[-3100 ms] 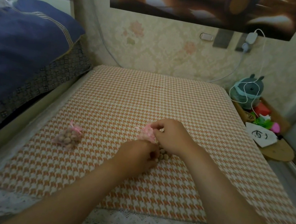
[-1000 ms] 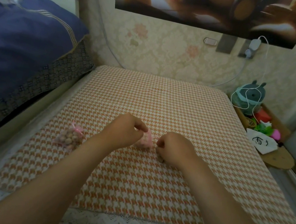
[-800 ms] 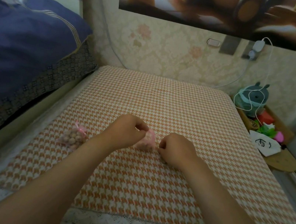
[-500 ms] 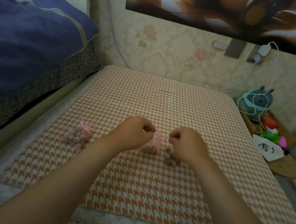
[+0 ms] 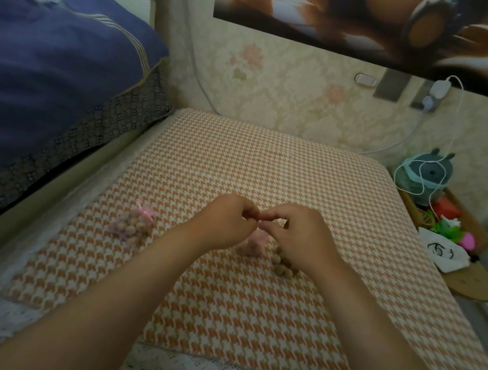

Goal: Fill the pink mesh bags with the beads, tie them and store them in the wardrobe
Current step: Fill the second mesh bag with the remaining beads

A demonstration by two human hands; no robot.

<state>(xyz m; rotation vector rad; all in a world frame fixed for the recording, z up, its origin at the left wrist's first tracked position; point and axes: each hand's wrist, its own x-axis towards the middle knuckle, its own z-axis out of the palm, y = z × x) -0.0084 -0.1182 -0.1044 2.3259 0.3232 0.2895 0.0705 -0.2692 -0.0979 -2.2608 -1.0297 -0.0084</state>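
A tied pink mesh bag [image 5: 132,225] full of tan beads lies on the left of the orange houndstooth cloth [image 5: 270,173]. A second pink mesh bag [image 5: 254,244] with beads in it sits between my wrists. My left hand [image 5: 226,218] and my right hand [image 5: 297,233] meet just above it, fingertips pinched together on its thin drawstring. A small heap of loose tan beads [image 5: 283,264] lies right of that bag, partly under my right hand.
Dark blue bedding [image 5: 44,83] is piled at the left edge. At the right, a low wooden shelf [image 5: 470,281] carries a teal toy [image 5: 426,178], a white pouch [image 5: 443,253] and small coloured items. A white charging cable [image 5: 450,128] hangs from the wall.
My hands pulled the bag's strings outward, then came back together above the bag, fingertips now touching. The loose beads came into sight beside my right hand. The view has shifted slightly.
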